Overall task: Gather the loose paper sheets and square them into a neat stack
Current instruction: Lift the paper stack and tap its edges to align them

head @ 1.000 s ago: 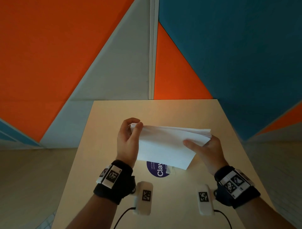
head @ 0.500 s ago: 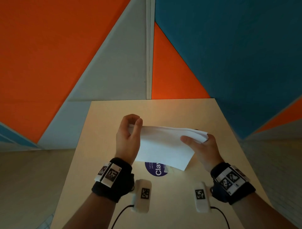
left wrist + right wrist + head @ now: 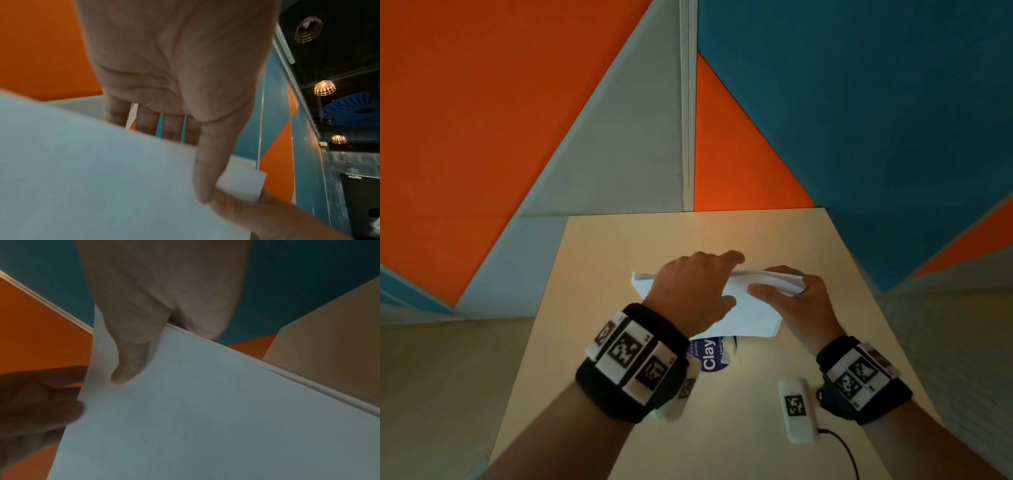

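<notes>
Left hand (image 3: 692, 291) clasps paper stack (image 3: 753, 317) top edge; right hand (image 3: 802, 308) pinches its right end.

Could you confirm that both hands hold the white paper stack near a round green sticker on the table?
Not quite: in the head view the sticker is dark purple, not green. The rest stands: left hand and right hand both hold the paper stack near it on the table.
</notes>
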Demonstrator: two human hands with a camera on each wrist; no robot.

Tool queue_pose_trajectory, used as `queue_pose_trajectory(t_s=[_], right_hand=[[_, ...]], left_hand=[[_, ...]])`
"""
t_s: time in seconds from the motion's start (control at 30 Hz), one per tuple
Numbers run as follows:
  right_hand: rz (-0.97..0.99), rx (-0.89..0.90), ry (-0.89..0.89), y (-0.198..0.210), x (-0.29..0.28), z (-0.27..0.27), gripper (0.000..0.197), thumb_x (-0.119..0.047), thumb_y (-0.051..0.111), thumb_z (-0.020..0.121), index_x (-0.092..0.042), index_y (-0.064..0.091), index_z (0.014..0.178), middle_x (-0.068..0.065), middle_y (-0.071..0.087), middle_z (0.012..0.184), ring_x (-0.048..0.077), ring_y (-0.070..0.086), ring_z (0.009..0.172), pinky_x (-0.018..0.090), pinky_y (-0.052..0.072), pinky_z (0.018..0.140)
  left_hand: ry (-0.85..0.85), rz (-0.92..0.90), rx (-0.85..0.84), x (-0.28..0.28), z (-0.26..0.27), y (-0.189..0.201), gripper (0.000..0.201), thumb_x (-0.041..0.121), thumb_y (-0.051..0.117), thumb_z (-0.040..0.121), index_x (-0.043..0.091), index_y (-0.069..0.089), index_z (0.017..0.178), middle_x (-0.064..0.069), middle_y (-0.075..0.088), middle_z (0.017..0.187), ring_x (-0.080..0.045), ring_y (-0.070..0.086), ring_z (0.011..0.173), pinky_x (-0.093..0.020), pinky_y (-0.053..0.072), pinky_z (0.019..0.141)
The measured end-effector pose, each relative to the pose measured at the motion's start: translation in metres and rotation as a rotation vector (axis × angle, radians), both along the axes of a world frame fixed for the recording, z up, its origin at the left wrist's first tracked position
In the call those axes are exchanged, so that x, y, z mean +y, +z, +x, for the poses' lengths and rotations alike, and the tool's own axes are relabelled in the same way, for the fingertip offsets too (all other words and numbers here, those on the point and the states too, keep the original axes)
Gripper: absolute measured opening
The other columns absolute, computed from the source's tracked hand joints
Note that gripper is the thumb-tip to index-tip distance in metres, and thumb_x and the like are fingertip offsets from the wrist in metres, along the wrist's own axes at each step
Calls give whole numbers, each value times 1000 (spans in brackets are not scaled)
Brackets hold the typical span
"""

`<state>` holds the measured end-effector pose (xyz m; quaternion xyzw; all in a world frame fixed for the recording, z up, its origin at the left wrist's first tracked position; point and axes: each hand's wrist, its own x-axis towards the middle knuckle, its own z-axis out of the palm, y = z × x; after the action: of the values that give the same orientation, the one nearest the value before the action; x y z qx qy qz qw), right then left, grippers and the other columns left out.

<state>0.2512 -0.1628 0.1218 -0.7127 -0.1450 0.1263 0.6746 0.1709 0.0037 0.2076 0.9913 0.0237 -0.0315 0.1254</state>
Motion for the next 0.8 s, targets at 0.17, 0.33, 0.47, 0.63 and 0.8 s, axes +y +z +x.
queue_pose_trajectory(t_s=[0.17,0.33,0.47,0.63,0.8], right_hand=[[-129,-106,7,-7,-6,6,37,-27,88,65,-27,73,99,-10,76,97,4,69,93,27,52,85],[-265,33,-270,-39,-37,18,108,-23,92,60,-37,28,147,-13,28,149,4,30,136,32,32,110],[13,362,-150,-69,-46,14,101,-15,92,57,-21,39,142,4,57,135,21,55,125,46,39,111],[-28,317,-127,-67,-39,9,33,2,81,71,-3,71,102,10,77,98,27,74,94,36,60,81],[-136,240,-103,-79,-38,2,31,1,84,68,-17,73,91,0,77,91,7,74,80,24,57,70]], left_hand=[[75,-71,-55,8,2,-14,18,31,50,95,25,66,101,-2,65,86,-22,57,77,-32,41,66],[177,-526,-280,43,-17,-27,14,28,62,90,23,70,80,1,68,71,-16,62,68,-31,49,64],[359,-1083,-261,59,-34,-52,10,18,66,89,19,75,87,0,76,84,-14,71,74,-31,56,70],[525,-1265,-242,66,-46,-112,21,8,60,91,24,73,93,11,77,87,-6,71,81,-26,57,77],[681,-1146,-187,67,-61,-163,15,11,66,88,15,76,77,16,73,73,3,65,77,-26,45,79]])
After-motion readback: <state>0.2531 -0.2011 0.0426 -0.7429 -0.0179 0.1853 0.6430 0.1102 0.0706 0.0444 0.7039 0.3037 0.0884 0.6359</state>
